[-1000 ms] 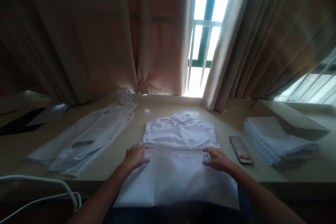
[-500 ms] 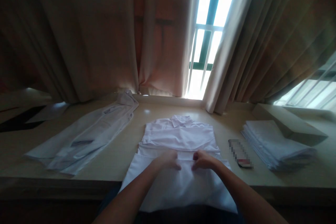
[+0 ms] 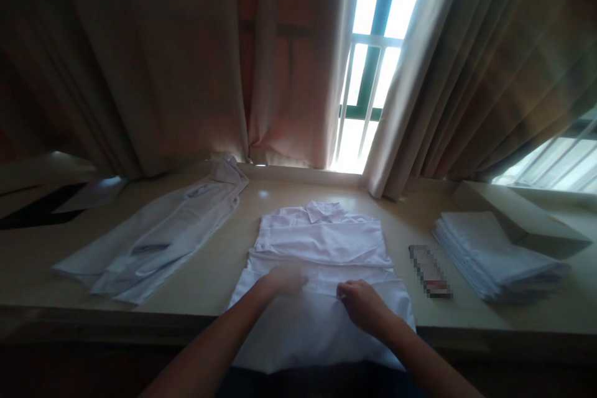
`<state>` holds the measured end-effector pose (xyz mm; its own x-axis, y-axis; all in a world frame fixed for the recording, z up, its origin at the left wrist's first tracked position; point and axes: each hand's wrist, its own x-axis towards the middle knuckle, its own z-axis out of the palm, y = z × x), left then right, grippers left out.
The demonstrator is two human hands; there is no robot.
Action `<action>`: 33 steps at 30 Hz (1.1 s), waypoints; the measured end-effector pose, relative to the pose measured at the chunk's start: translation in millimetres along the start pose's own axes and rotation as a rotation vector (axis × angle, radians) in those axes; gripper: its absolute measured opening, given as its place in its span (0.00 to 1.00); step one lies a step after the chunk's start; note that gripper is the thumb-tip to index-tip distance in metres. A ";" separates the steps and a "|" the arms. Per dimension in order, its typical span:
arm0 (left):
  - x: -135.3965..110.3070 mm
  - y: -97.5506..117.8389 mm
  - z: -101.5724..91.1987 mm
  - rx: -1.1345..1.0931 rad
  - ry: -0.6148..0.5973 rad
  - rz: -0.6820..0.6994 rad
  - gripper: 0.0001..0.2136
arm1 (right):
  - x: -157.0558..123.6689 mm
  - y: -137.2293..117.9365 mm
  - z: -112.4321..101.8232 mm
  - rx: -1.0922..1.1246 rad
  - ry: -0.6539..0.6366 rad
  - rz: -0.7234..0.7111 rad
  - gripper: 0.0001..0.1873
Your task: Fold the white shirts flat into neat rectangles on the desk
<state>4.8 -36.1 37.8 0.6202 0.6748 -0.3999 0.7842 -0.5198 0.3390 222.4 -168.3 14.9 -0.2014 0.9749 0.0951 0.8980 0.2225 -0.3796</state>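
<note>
A white collared shirt (image 3: 321,239) lies on the table in front of me, its collar toward the window. Its sleeves are laid across the body, and the lower part hangs over the table's near edge. My right hand (image 3: 361,301) is closed, pinching the cloth near the middle of the shirt. My left hand (image 3: 284,280) is over the shirt's centre left, smeared by motion, so its fingers cannot be made out.
Another white shirt (image 3: 158,236) is spread at the left. A stack of folded white garments (image 3: 499,255) sits at the right beside a pale box (image 3: 522,217). A blurred-out phone-like object (image 3: 429,270) lies between. Curtains (image 3: 289,74) hang behind the table.
My left hand has moved left, away from my right hand. The right hand has shifted slightly, still pinching cloth. The whole view has moved a little.
</note>
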 end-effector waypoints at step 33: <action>12.1 26.2 19.5 -0.386 0.352 0.157 0.10 | 33.1 -9.8 18.6 0.079 0.255 0.107 0.22</action>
<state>33.2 -51.7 25.2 0.6330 0.7734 -0.0325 0.5766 -0.4430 0.6865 199.7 -138.0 4.7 0.0071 0.9613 0.2753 0.8736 0.1280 -0.4696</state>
